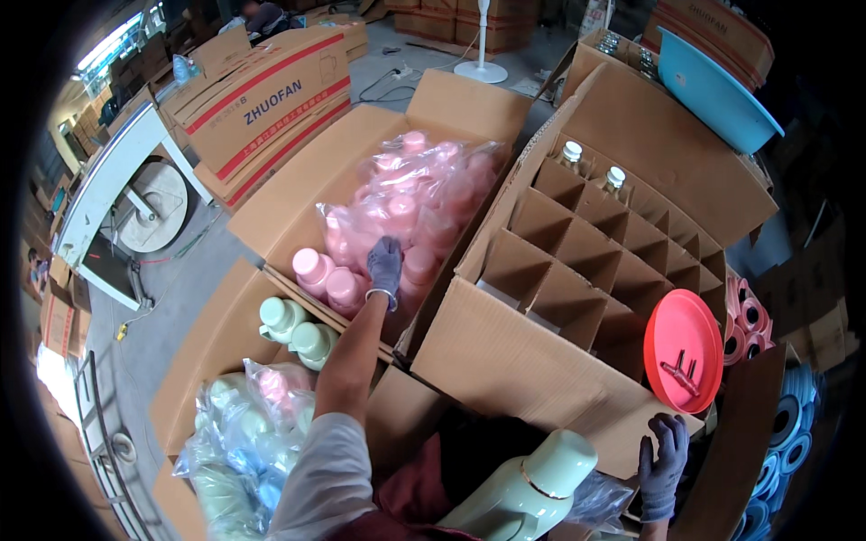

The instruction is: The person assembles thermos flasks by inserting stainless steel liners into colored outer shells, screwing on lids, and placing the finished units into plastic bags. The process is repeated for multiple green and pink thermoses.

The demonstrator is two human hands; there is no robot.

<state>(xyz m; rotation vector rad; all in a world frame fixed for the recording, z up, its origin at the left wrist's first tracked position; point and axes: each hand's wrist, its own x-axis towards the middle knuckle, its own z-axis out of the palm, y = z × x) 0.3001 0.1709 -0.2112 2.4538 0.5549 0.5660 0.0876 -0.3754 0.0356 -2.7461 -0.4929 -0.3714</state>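
My left hand (386,263), in a grey glove, reaches into an open carton (298,194) of pink flasks wrapped in clear plastic and rests on top of one pink flask (417,263). Whether its fingers close on it I cannot tell. My right hand (663,469), also gloved, lies with spread fingers on the near edge of a divided carton (505,361), holding nothing. A pale green flask (532,491) with a gold band is tucked against my body between my arms, beside a crumpled clear bag (600,499).
The divided carton has several empty cells and two capped glass bottles (593,166) at the back. A red round lid (683,350) lies on its right edge. Green flasks (298,332) fill a carton at lower left. Tape rolls (785,424) right, blue basin (717,90) above.
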